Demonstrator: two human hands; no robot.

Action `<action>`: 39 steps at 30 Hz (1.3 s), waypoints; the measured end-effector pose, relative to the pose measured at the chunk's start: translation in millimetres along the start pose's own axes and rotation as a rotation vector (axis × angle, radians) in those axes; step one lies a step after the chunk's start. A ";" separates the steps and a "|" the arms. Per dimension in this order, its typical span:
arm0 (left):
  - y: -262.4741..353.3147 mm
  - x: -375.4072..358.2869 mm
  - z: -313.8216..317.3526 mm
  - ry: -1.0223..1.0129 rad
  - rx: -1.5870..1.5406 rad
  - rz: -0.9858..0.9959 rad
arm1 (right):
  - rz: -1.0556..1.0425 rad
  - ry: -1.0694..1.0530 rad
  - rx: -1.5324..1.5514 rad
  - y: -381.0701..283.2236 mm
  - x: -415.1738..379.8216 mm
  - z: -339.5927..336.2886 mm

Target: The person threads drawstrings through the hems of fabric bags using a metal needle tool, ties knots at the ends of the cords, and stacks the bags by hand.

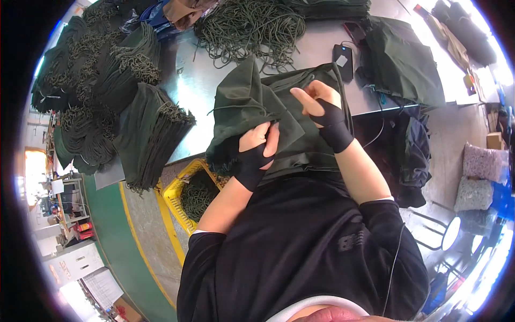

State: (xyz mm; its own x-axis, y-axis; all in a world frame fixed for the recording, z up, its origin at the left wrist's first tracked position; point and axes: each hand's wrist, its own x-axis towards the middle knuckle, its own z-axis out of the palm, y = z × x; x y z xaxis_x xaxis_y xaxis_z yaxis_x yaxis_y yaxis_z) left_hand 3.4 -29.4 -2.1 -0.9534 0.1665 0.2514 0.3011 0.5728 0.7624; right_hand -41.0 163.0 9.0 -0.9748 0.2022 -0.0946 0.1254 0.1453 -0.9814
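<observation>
Dark green fabric [241, 88] lies in folds at the table's front edge, against my body. My left hand [260, 142], in a black wrist wrap, pinches a fold of it near a pointed flap. To the right, my right hand [320, 102], wrapped the same way, is over the fabric's right part, with thumb and index finger apart and the other fingers curled. I see nothing held in it; its fingertips are partly hidden. A heap of green cord [252, 29] lies just behind the fabric.
Stacks of green pieces with cords [145, 134] cover the table's left. A black phone [343, 61] and folded green fabric [402, 61] lie at the right. Below the table's left edge stands a yellow basket [174, 198] holding cord. A white-topped stool [450, 233] stands at the lower right.
</observation>
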 end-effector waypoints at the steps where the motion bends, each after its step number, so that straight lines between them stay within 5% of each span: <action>1: -1.8 -1.2 1.9 -0.038 0.054 0.004 | -0.068 -0.004 -0.073 4.7 3.0 1.2; 8: -9.2 -11.8 15.0 -0.054 -0.001 -0.074 | -0.021 -0.251 0.054 16.7 -0.7 -16.0; 10: -9.0 -13.3 16.5 -0.006 -0.163 -0.124 | -0.152 -0.214 0.211 15.2 -12.0 -22.8; 12: -6.6 -11.1 16.2 0.031 -0.167 -0.074 | -0.077 -0.177 0.816 48.8 -16.7 -24.2; 14: -5.4 -9.5 14.4 -0.083 -0.246 -0.343 | 0.316 -0.033 1.299 67.9 -23.8 -11.5; 16: -22.5 -14.2 22.0 -0.114 -0.250 -0.378 | 0.182 -0.140 1.079 76.3 -33.3 -15.5; 18: -31.4 -22.3 26.6 -0.158 -0.029 -0.154 | -0.210 -0.100 0.437 47.9 -43.5 -15.4; 20: -18.7 -27.2 29.0 -0.177 0.020 -0.138 | -0.618 -0.203 0.022 12.3 -37.3 -8.5; 22: -5.9 -27.5 31.0 -0.277 0.115 -0.141 | -0.493 -0.300 -0.042 -19.4 -35.3 11.4; 24: -21.6 -39.6 44.6 -0.251 0.083 -0.143 | -0.626 -0.373 0.005 -14.3 -20.2 43.4; 26: -35.6 -49.9 51.6 -0.402 0.210 -0.172 | -1.025 -0.527 -0.234 -1.3 1.5 74.0; 32: -41.2 -60.6 45.9 -0.341 0.171 0.010 | -0.737 -0.526 -0.845 58.4 -9.2 135.2; 34: -29.2 -59.0 27.5 -0.695 0.057 -0.154 | -0.720 -0.510 -0.977 79.4 -13.9 140.7; 36: -23.6 -70.8 19.2 -0.608 0.023 -0.061 | -0.707 -0.528 -1.085 89.6 -14.8 142.8; 38: -28.8 -84.9 20.1 -0.131 0.228 0.193 | -0.784 -0.467 -1.072 93.1 -16.4 144.5; 39: -12.3 -79.0 0.6 -0.273 0.178 0.098 | -0.858 -0.401 -1.057 94.2 -17.7 145.6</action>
State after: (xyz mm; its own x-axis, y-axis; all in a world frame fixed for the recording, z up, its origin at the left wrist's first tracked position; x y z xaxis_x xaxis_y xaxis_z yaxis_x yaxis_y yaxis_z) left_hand 75.0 -49.1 -31.8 -0.8966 0.4229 0.1311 0.4070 0.6706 0.6202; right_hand -38.9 32.1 -106.0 -0.7807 -0.5763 0.2418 -0.6204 0.7611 -0.1893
